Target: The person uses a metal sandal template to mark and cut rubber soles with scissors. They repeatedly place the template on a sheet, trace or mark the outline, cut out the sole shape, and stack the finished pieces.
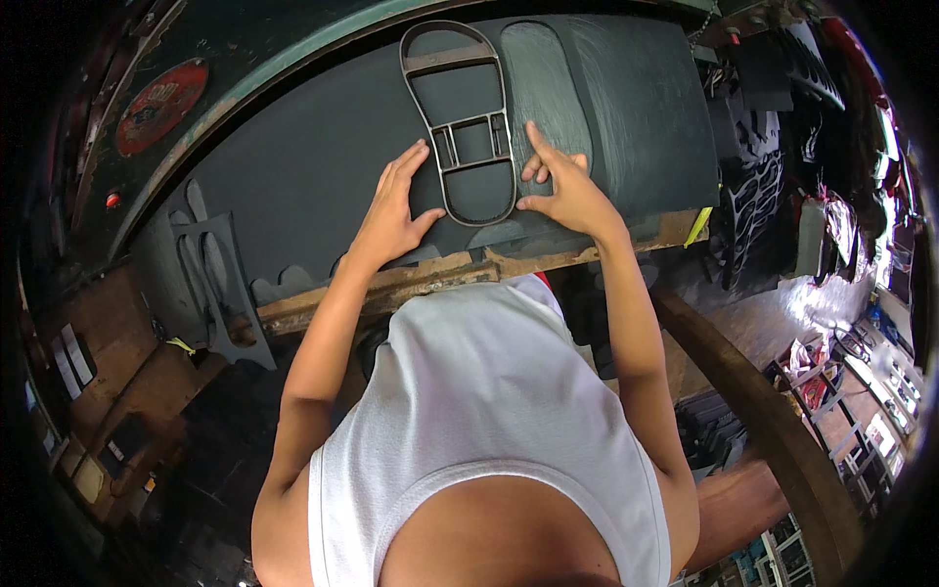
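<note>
A sole-shaped metal cutting die [448, 62] with crossbars lies on a dark sheet [323, 147] at the work table. My left hand [393, 210] is at the die's left side, fingers stretched and thumb apart, with the thumb tip close to its lower edge. To the right of the die is my right hand [570, 191], its index finger extended, the other fingers bent and the thumb out toward the die. Neither hand holds anything that I can see. Under and beyond the right hand, a greyish sole-shaped area [543, 78] shows on the sheet.
A cut-out sheet scrap [223, 284] hangs over the table's left end. The table's worn wooden front edge [411, 282] runs close to my body. A dark green machine part with a red oval plate [162, 106] stands at the far left. Dark scraps [748, 210] hang at the right.
</note>
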The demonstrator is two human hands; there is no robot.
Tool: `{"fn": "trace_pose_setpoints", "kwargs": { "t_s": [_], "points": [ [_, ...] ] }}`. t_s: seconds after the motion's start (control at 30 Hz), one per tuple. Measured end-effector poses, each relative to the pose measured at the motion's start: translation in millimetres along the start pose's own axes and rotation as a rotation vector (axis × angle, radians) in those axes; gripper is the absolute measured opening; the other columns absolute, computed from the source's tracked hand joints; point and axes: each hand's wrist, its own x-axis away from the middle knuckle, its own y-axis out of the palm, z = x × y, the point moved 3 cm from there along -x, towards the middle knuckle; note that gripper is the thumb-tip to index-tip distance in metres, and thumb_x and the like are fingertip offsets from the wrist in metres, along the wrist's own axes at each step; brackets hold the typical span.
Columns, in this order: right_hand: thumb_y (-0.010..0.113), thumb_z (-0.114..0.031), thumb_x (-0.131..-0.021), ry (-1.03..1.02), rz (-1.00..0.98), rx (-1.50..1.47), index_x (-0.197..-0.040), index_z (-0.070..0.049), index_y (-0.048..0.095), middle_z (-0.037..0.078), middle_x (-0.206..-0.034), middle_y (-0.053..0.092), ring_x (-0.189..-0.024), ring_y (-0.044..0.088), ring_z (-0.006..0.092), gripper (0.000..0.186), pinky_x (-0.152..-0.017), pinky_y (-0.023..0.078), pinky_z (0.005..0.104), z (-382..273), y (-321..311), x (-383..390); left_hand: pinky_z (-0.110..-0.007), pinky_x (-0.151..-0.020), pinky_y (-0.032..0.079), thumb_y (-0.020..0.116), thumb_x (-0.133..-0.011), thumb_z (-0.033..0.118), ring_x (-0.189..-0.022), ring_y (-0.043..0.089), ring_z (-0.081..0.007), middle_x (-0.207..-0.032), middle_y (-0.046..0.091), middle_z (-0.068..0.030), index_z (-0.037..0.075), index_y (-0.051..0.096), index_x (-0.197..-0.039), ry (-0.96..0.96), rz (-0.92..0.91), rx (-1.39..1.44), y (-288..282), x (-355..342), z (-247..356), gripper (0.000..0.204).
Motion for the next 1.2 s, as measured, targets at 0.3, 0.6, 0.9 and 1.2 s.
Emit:
{"fn": "trace_pose_setpoints", "kwargs": {
  "t_s": [0.3, 0.6, 0.9, 1.2],
  "points": [
    [0.093, -0.016, -0.064, 0.061, -0.03, 0.056, -0.162, -0.014, 0.038, 0.001, -0.099, 0.064, -0.089, 0.052, 0.0198, 0.112, -0.099, 0.034, 0.0347, -11.8, -1.8, -2.4, -0.059, -0.121, 0.025, 0.082, -0.078, 0.023, -0.142, 0.044, -0.0394, -0.157, 0.042, -0.0218, 0.014, 0.05, -0.151, 0.083, -0.081, -0.11, 1.6, 1.5, 3.3, 0.08],
    [0.092, -0.017, -0.063, 0.082, -0.11, 0.208, -0.161, -0.013, 0.04, 0.001, -0.092, 0.061, -0.091, 0.055, 0.021, 0.111, -0.093, 0.033, 0.0369, -13.5, 1.5, -11.4, -0.056, -0.117, 0.031, 0.094, -0.06, 0.034, -0.138, 0.049, -0.0352, -0.157, 0.044, -0.0174, 0.025, 0.056, -0.144, 0.072, 0.069, -0.16, 13.9, 0.1, 1.9, 0.093],
    [0.091, -0.019, -0.065, 0.064, -0.106, 0.244, -0.162, -0.016, 0.038, 0.005, -0.096, 0.061, -0.098, 0.059, 0.0246, 0.11, -0.094, 0.035, 0.0392, -10.8, 1.2, -9.7, -0.057, -0.116, 0.033, 0.095, -0.056, 0.034, -0.138, 0.051, -0.0355, -0.158, 0.045, -0.0176, 0.026, 0.058, -0.145, 0.075, 0.079, -0.152, 19.6, 2.7, -6.2, 0.097],
    [0.087, -0.026, -0.076, 0.049, -0.07, 0.216, -0.161, -0.025, 0.04, 0.003, -0.096, 0.062, -0.097, 0.059, 0.0209, 0.097, -0.098, 0.032, 0.0357, -6.4, 0.7, -13.0, -0.054, -0.121, 0.026, 0.095, -0.062, 0.036, -0.142, 0.046, -0.0354, -0.159, 0.044, -0.0173, 0.019, 0.055, -0.148, 0.061, 0.104, -0.174, 21.3, -0.9, -6.0, 0.097]
  ]
}}
